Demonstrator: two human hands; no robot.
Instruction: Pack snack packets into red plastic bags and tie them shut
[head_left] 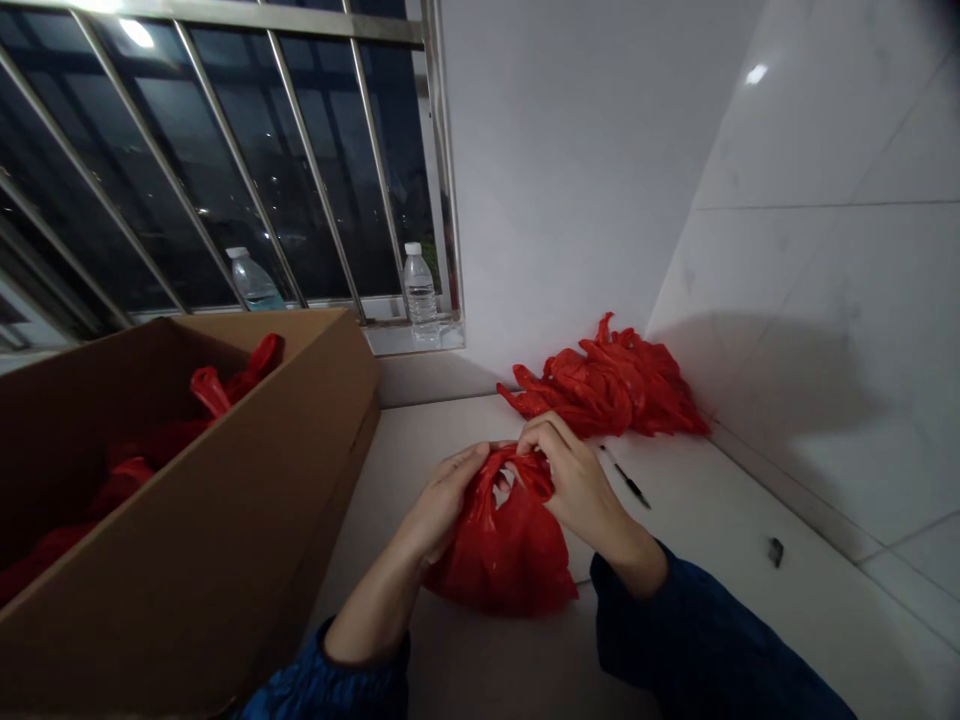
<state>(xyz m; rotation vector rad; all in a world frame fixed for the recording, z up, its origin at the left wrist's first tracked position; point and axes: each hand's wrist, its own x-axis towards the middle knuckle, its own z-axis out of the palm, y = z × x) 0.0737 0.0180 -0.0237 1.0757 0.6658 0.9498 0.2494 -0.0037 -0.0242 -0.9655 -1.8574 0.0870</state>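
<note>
Before me on the white surface is a red plastic bag [517, 560], bulging below and gathered at its top. My left hand [446, 500] is closed on the left side of the gathered top, its fingers partly hidden behind the plastic. My right hand [570, 475] pinches a twisted handle part on the other side. Between the two hands the handles form a loop with a gap through it. What the bag contains is hidden.
A tall cardboard box [322, 490] with red bags inside stands at left. Crumpled red bags [615, 385] lie against the wall. Nearby are a black pen [630, 484] and a small dark object [775, 551]. Bottles [421, 295] stand by the barred window [300, 150].
</note>
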